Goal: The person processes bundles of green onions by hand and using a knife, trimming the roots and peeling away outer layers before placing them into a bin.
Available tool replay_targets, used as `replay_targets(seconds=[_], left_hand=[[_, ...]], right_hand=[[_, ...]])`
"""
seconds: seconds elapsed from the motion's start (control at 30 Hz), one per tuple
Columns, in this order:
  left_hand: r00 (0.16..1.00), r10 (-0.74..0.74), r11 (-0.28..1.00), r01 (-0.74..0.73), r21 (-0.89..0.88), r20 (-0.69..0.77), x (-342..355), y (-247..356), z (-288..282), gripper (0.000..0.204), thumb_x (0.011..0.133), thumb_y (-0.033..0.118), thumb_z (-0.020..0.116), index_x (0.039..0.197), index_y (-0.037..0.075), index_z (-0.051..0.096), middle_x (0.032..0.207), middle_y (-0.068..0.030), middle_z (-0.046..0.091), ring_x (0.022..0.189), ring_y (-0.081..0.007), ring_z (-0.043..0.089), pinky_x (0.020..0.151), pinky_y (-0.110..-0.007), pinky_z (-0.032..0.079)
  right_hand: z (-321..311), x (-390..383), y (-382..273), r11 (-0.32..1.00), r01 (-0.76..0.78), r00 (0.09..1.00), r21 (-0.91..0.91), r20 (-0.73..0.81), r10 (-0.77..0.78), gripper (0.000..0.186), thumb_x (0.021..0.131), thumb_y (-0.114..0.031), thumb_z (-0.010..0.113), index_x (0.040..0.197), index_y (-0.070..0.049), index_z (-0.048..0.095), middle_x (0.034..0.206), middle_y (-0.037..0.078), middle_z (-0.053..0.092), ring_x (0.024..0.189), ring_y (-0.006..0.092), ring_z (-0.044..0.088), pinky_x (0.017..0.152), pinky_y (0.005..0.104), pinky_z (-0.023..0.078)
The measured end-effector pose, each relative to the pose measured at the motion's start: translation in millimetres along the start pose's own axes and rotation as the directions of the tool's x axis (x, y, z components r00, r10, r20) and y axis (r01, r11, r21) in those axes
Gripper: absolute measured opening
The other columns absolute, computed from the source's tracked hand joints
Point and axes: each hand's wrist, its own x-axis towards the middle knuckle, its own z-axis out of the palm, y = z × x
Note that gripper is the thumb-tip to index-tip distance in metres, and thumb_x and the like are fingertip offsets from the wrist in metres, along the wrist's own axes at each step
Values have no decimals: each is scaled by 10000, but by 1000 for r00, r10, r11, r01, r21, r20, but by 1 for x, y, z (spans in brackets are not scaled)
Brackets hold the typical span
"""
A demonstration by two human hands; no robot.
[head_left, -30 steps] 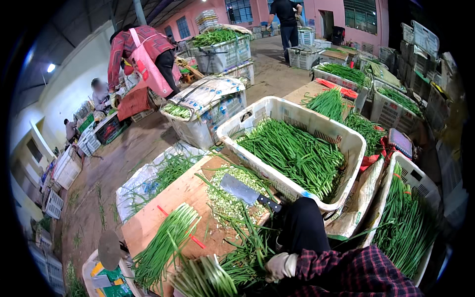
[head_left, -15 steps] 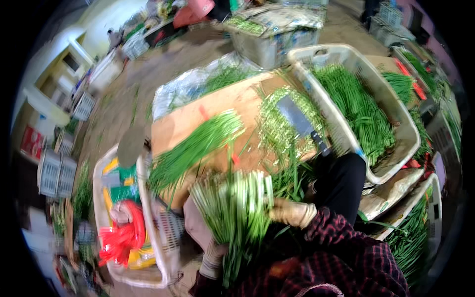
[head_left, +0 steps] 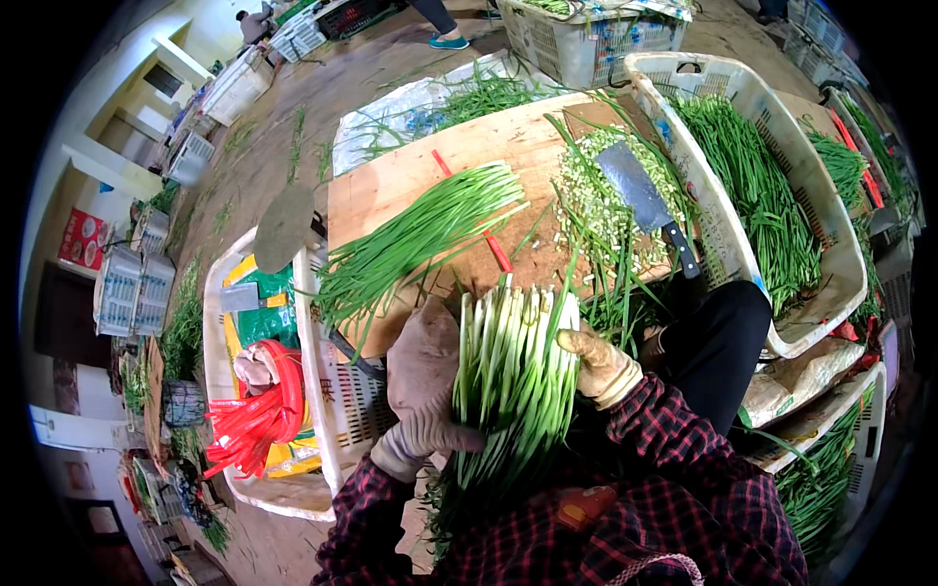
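Upright in front of me stands a thick bunch of garlic chives (head_left: 518, 361), pale stem ends up and green leaves hanging down. My left hand (head_left: 422, 441), in a knit glove, is closed on its lower left side, thumb across the front. My gloved right hand (head_left: 596, 366) grips the right edge near the pale ends. Beyond, another bunch of garlic chives (head_left: 430, 234) lies on a wooden board (head_left: 376, 205), with a red strip (head_left: 498, 252) under it. A black-handled cleaver (head_left: 635, 186) rests on a heap of cut stem ends (head_left: 586, 195) at the board's right.
To the right, a white crate (head_left: 752, 93) holds many chives. The white crate (head_left: 322, 430) on the left contains red ties (head_left: 259, 415) and coloured packets. A plastic sheet (head_left: 357, 146) with loose leaves lies behind the board. Another person's leg (head_left: 435, 15) shows at the far top.
The bunch in my hands has become more upright and compact, its pale ends moving right and up. My left hand has risen along it. My view has shifted slightly.
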Motion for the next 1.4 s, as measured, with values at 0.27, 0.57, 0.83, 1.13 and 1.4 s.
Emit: replay_targets(seconds=[0.27,0.57,0.83,1.13,1.4], left_hand=[[972,124,983,-149,-111,-201,16,-9,39,700,684,107,754,1300,49,426,1227,-37,530,1165,-177,445,1003,-318,322],[987,153,952,-138,272,-36,12,-11,19,706,676,170,743,1297,65,424,1307,-78,439,1213,-226,370,1012,-363,279],[948,304,-130,-51,990,88,44,63,-4,708,684,691,451,1143,165,567,747,-123,447,776,-301,391,671,-396,326],[972,-195,864,232,447,-128,50,84,47,765,704,262,769,1309,15,371,1186,-50,546,1096,-151,481,947,-287,366],[965,9,997,-28,-69,-261,54,30,34,618,667,113,747,1220,25,487,1116,-41,586,1052,-163,521,915,-298,383]], right_hand=[[1,-29,7,995,-12,995,-96,-104,2,539,875,-164,538,1344,-18,316,1291,99,467,1185,222,453,996,351,358],[1,-25,1,994,84,966,-76,-239,-100,520,815,-36,603,1294,-38,402,1183,94,551,1102,208,522,959,332,392],[-1,-14,7,959,136,976,-248,-131,-173,479,822,-85,605,1260,6,435,1200,112,549,1093,218,539,951,341,410],[19,-1,4,903,136,934,-408,-252,-254,325,790,-40,654,1092,20,553,1020,58,630,897,130,601,812,261,469],[-10,-13,9,924,154,925,-351,-279,-260,373,757,-47,681,1099,6,541,994,58,620,901,143,594,838,287,457]])
